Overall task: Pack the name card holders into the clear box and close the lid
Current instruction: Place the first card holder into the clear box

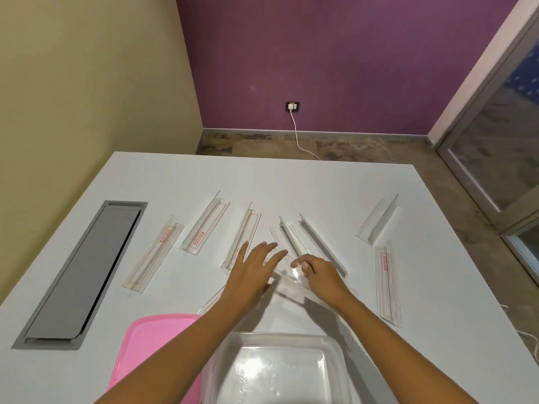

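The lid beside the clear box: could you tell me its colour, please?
The lid is plain pink, shown best in the head view.

Your name card holders [153,253] are long clear plastic strips, several printed in red. They lie scattered and fanned across the middle of the table, from near its left side to near its right edge. The middle holder [287,277] slants between your left hand [253,269], fingers straight over it, and your right hand [323,275], which pinches it. The clear box [277,365] stands open at the near edge. The pink lid [151,339] lies flat just beside its left.
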The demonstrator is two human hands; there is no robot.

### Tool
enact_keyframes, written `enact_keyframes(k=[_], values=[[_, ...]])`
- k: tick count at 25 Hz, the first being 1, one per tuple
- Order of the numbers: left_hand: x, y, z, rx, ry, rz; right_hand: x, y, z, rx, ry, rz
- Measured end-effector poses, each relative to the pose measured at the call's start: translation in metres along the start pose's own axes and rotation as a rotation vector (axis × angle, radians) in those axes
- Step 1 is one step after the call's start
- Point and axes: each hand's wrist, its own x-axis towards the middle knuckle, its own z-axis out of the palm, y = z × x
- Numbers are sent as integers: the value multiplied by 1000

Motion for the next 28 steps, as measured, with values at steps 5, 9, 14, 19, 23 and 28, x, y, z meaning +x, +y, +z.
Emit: enact_keyframes(k=[5, 9, 14, 19, 23, 28], values=[[-10, -11, -39, 45, 118, 155, -20, -21, -26, -14, -343, -28], [-33, -5, -69, 0, 115, 153, -48, -32, -31, -141, -342, -226], [-96, 6, -92, -148, 29, 90, -94, -24, -27, -192, -282, -299], [-144, 18, -79, -250, -168, -78, -122, -4, 2, -212, -394, -219], [-156, 33, -61, -96, -352, -9, -125, 6, 25, -246, -466, -171], [-149, 44, -27, 157, -458, -89, -120, 19, 51, -377, -488, -138]])
